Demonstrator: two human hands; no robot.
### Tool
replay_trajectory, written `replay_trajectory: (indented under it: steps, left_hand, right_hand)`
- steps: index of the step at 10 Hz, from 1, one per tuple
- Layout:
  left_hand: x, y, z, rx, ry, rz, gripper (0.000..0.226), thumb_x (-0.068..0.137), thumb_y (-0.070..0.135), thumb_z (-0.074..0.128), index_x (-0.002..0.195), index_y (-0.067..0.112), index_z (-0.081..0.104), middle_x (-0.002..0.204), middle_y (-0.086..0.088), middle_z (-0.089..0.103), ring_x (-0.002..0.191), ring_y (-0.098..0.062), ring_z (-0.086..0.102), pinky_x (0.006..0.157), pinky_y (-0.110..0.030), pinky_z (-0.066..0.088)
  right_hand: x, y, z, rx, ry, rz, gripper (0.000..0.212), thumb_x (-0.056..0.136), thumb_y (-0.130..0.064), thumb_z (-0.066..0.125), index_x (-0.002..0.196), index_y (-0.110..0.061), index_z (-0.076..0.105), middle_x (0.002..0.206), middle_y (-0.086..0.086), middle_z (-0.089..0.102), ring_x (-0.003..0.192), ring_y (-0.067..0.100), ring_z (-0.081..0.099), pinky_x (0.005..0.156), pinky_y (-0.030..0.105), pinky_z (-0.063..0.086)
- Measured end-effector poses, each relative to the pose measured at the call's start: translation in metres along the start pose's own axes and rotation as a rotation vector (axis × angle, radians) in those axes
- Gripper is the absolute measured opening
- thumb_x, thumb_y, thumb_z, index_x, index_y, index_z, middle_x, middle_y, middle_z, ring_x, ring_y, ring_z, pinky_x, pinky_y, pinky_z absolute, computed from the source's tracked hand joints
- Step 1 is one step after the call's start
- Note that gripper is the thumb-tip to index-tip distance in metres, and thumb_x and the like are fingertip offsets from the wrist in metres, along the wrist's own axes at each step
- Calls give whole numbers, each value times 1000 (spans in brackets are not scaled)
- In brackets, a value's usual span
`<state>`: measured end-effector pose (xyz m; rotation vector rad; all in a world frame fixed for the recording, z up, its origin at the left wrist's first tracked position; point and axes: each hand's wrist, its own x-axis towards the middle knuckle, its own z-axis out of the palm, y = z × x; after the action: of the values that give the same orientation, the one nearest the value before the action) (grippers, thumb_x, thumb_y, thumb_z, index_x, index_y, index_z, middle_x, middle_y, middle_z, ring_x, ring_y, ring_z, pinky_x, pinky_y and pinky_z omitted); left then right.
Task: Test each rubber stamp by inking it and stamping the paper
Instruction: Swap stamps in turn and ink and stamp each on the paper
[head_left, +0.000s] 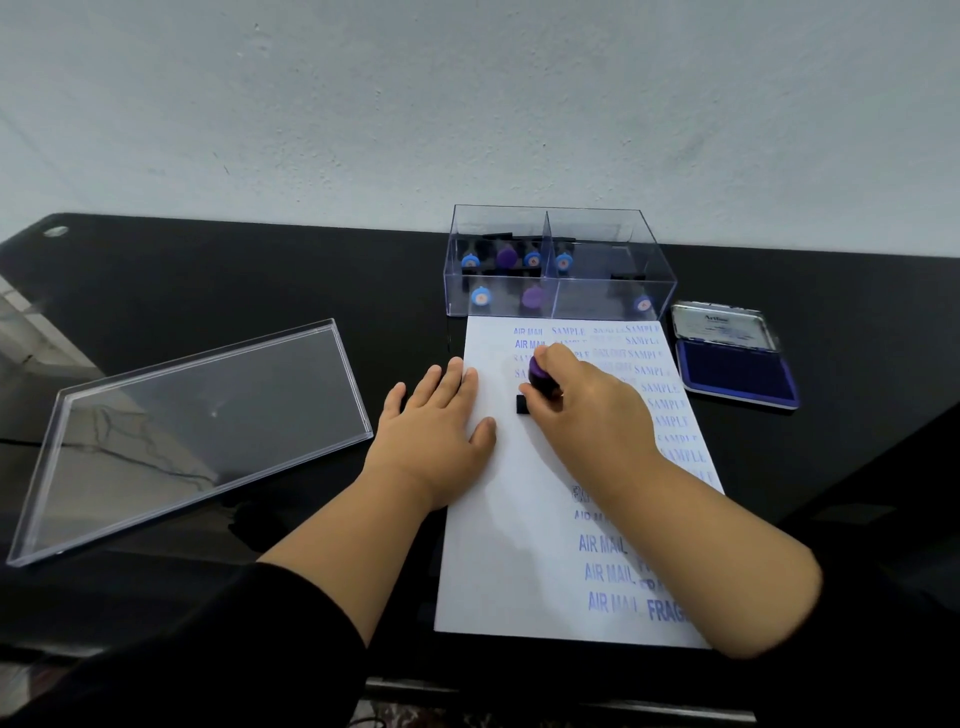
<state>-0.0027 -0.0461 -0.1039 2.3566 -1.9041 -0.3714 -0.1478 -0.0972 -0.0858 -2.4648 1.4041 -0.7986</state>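
Observation:
A white paper sheet (514, 519) lies on the black table, covered with blue AIR MAIL, SAMPLE and FRAGILE prints. My right hand (587, 410) grips a black stamp with a purple knob (540, 379) and holds its base down on the upper part of the sheet. My left hand (436, 431) lies flat with straight fingers on the sheet's left edge. An open blue ink pad (737, 371) in a metal tin sits right of the sheet. A clear divided box (558, 262) behind the sheet holds several stamps with blue and purple knobs.
The box's clear lid (197, 431) lies upside down on the left of the black table (260, 280). A pale wall rises right behind the table. The table's front edge is near my body.

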Motion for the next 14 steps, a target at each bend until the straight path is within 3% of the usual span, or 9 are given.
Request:
replay_trajectory:
  steps: [3,5,6,8,11,13,14]
  left_hand:
    - [1,0,0,1,2,2,59,101,43,21,153,25,-1,159,9,-11,146,-8,-9,118,-37,-7]
    - [1,0,0,-1,0,3,59,101,43,20,153,26,-1,159,9,-11,146,-8,-10,117,-37,-7]
    - [1,-1,0,3,-3,1,59,101,44,20,153,25,-2,159,9,-11,146,-9,-10,117,-36,-8]
    - [0,0,-1,-1,-1,1,59,101,43,20,153,25,-1,159,9,-10,146,-8,-9,117,-36,-7]
    - [0,0,-1,3,-8,-1,59,101,43,20,153,25,-1,159,9,-11,146,-9,-10,117,-36,-7]
    - [-1,1,-2,2,-12,-3,59,101,43,21,153,25,-2,159,9,-11,146,-8,-10,117,-36,-7]
    - [-1,1,-2,2,-12,-3,59,101,43,20,152,25,-2,159,9,-11,146,-8,-10,118,-36,-8]
  right_hand:
    - [12,1,-5,32,-42,-1,15,89,-28,56,98,-16,53,81,4,65,76,28,57,66,37,48]
    - [7,2,-2,-29,-22,-39,12,91,-28,52,94,-17,50,77,1,59,69,26,49,57,32,37]
    - [2,3,-1,-22,-7,-44,13,91,-28,53,94,-16,52,78,2,60,73,28,53,57,33,36]
    - [9,3,-3,38,-1,-34,17,87,-27,60,96,-13,55,81,5,66,75,30,57,64,37,47]
    - [2,2,3,51,65,-31,14,87,-23,61,95,-13,56,78,4,65,72,30,58,58,34,44]
    - [4,4,-9,116,29,115,24,90,-33,58,110,-20,55,83,-4,61,84,24,59,65,29,39]
    - [7,12,-16,232,112,227,28,88,-32,61,113,-20,55,95,-4,67,90,20,61,68,25,41]
